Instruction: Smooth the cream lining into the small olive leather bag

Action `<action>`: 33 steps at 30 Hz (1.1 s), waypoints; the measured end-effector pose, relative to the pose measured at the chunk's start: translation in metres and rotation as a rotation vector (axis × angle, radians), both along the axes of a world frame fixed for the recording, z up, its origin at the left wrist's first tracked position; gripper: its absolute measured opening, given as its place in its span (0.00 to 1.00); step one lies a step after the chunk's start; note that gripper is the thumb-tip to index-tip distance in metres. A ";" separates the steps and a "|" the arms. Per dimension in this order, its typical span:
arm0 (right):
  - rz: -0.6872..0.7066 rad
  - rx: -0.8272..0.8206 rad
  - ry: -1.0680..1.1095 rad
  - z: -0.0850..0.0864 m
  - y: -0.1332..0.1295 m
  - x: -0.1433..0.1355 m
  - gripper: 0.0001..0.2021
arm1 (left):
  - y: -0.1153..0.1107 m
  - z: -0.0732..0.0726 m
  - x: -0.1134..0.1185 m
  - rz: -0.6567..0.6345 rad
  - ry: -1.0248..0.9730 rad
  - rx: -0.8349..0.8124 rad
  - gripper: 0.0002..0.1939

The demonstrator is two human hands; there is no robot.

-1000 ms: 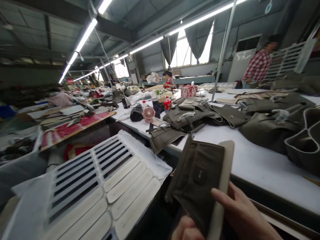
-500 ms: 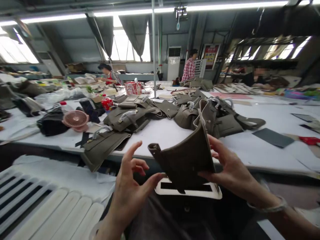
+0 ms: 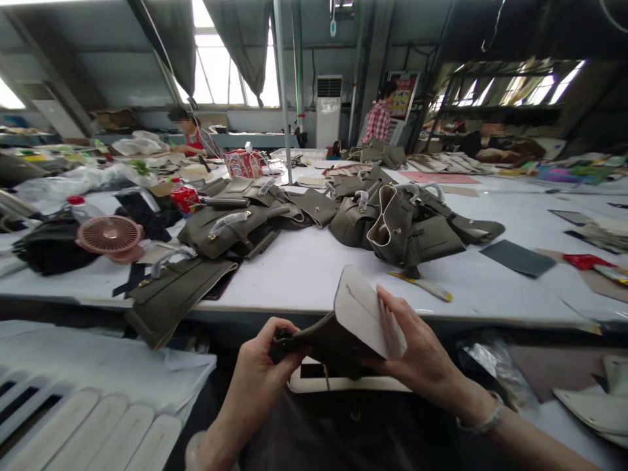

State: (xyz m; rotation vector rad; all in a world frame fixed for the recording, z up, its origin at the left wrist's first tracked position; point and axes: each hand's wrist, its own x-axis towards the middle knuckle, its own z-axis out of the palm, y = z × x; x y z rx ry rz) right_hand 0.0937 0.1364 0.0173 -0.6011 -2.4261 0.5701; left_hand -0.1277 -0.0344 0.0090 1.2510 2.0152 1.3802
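Head view. Both hands hold one olive leather bag panel (image 3: 338,333) in front of the near edge of the white table (image 3: 314,268), above the person's lap and over a white rectangular frame (image 3: 314,383). The left hand (image 3: 260,373) has its fingers closed around the panel's dark left end; the right hand (image 3: 417,350) grips the right side, thumb on the pale inner face that is turned upward, fingers closed behind it. The panel is folded, olive side downward, pale lining facing the camera.

On the table beyond, a heap of olive bag parts (image 3: 392,222) lies toward the middle, with further olive flaps (image 3: 171,294) overhanging the near edge at left. A pink desk fan (image 3: 108,237) stands near the left end, beside a black bag (image 3: 49,245). A dark grey sheet (image 3: 517,258) lies toward the right end. White slatted pieces (image 3: 98,425) sit off the table, at lower left. Other people work at the far tables.
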 end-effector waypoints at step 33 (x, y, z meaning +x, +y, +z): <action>0.326 0.410 -0.441 -0.042 0.012 -0.004 0.44 | -0.024 -0.157 0.023 0.265 -0.965 0.107 0.28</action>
